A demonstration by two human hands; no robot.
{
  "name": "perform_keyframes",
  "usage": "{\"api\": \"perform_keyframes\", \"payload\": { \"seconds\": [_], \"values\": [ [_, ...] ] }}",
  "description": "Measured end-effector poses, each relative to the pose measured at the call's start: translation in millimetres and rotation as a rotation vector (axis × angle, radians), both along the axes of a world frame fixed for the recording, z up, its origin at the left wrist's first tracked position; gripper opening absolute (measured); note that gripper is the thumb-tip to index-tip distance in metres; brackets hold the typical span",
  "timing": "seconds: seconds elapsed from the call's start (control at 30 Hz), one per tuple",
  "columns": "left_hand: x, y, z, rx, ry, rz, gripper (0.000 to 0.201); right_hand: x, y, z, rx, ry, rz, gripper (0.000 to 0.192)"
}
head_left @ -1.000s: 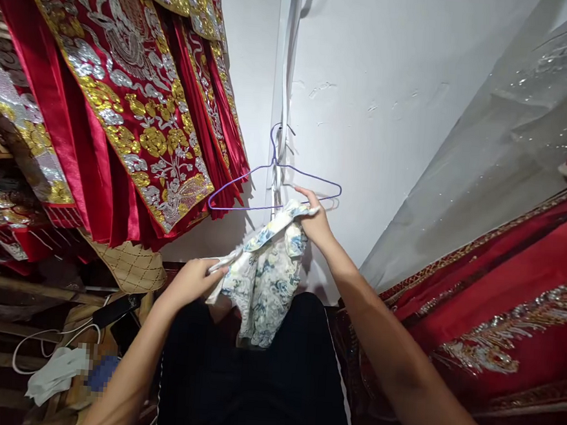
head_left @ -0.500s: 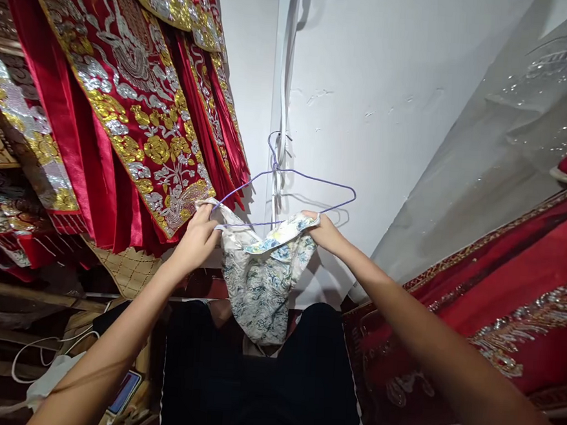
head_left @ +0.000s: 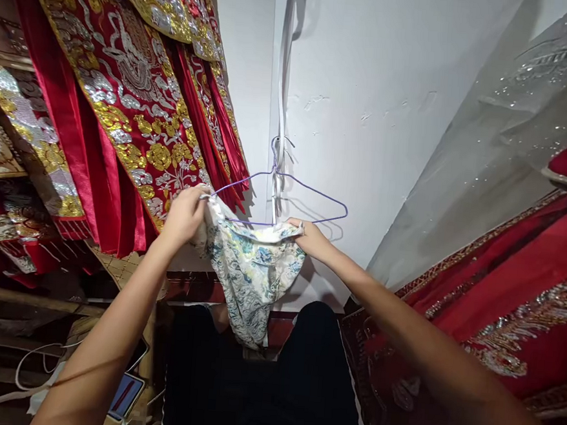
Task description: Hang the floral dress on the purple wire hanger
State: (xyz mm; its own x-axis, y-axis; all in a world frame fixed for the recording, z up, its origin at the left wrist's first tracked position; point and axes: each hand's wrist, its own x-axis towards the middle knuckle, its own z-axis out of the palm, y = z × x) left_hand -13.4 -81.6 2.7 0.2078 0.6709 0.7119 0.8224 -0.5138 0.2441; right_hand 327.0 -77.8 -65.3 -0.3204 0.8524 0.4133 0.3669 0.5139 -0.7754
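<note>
A small white cloth garment with blue-green floral print (head_left: 250, 268) hangs crumpled between both hands, its top edge stretched just below the bar of a thin purple wire hanger (head_left: 284, 196) on the white wall. The left hand (head_left: 184, 213) grip is closed on the garment's left corner beside the hanger's left end. The right hand (head_left: 311, 237) grip pinches the right corner, both forearms raised and extended forward.

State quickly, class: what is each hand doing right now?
Left hand: closed, gripping one end of the floral garment by the purple wire hanger.
Right hand: closed, gripping the garment's other end.
</note>
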Motion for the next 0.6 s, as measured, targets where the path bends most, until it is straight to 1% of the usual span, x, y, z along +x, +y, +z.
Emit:
{"api": "perform_keyframes", "payload": {
  "seconds": [0.1,0.13,0.2,0.27,0.33,0.4,0.5,0.53,0.6],
  "values": [
    [-11,-8,6.3,0.027,-0.110,0.045,0.028,7,-3,4.7,0.036,-0.069,-0.072,0.009],
    [-11,-10,7.8,0.029,-0.118,0.040,0.028,9,-5,6.6,0.035,-0.072,-0.063,0.010],
    [-7,-11,10.1,-0.005,-0.096,0.026,0.027,12,-7,9.5,0.012,-0.042,-0.003,0.011],
    [3,-6,12.1,-0.092,-0.054,0.039,0.028,13,-8,10.4,-0.023,0.005,0.065,0.015],
    [16,5,13.8,-0.191,-0.014,0.037,0.030,12,-9,9.3,-0.051,0.036,0.106,0.017],
    [31,18,14.8,-0.235,-0.004,-0.023,0.031,9,-9,6.9,-0.068,0.054,0.115,0.018],
    [54,34,14.7,-0.190,-0.056,-0.135,0.035,3,-9,3.9,-0.071,0.054,0.121,0.025],
    [61,38,14.2,-0.166,-0.071,-0.158,0.036,1,-10,4.1,-0.060,0.049,0.116,0.030],
    [71,42,13.0,-0.118,-0.080,-0.187,0.038,2,-12,7.4,-0.009,0.022,0.072,0.046]
  ]
}}
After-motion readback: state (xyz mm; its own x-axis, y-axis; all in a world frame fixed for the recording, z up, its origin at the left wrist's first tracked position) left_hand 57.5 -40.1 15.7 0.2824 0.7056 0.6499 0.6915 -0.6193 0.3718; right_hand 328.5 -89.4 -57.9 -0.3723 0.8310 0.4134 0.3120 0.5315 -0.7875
